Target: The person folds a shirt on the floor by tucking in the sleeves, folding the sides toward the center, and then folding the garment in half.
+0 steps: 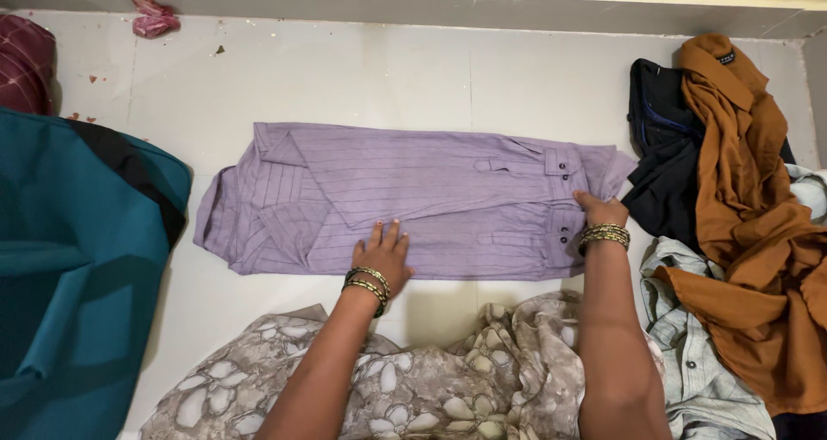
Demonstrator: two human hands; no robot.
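Head view showed the left hand (382, 255) pressed flat, fingers open, on the folded lilac shirt (413, 199); the right hand (600, 209) pinched its cuff end.

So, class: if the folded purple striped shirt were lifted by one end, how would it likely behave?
The purple striped shirt would probably droop and unfold, since it is thin, creased cloth. It likely slides easily on the smooth floor. The left hand pressing it flat suggests it springs up.
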